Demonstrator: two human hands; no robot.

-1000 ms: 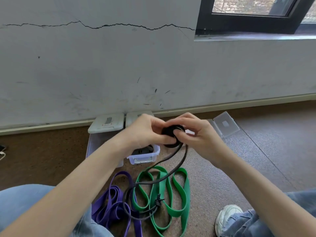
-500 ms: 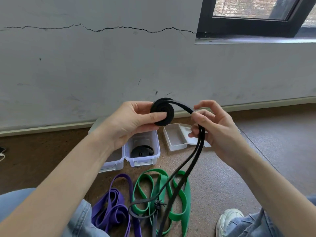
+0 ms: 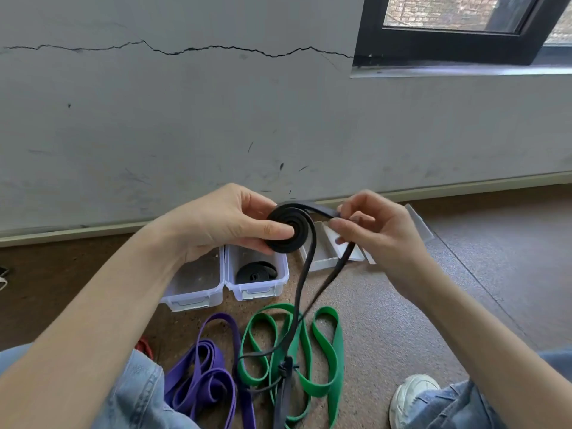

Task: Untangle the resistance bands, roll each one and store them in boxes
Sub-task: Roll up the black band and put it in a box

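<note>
Since half a second ago my right hand (image 3: 380,233) has come in closer to the coil, and the loose strap now leaves the top of the roll almost level instead of slanting down.

My left hand (image 3: 216,224) grips the rolled part of the black band (image 3: 289,232): the thumb presses flat on the face of the spiral near its centre, and the other fingers (image 3: 253,199) curl round behind it. My right hand pinches the free length just to the right of the roll, thumb and forefinger closed on the strap, the remaining fingers loosely curled. From there 2 runs of the black band hang down to the floor (image 3: 402,320), where they cross the green band (image 3: 328,351) and tangle with it at a small knot-like bunch.

The green band lies in loose loops on the floor between my knees. The purple band (image 3: 204,376) lies folded just to its left, touching my left jeans leg (image 3: 136,391). A bit of something red (image 3: 144,346) shows by that leg; I cannot tell what it is.

Near the wall (image 3: 185,134) stand 2 clear boxes side by side. The left box (image 3: 192,297) looks bare inside. The right box (image 3: 257,289) holds 1 rolled black band (image 3: 255,272). A 3rd, shallower open box (image 3: 325,258) sits to the right, partly behind my right hand. My white shoe (image 3: 411,394) is at lower right.
</note>
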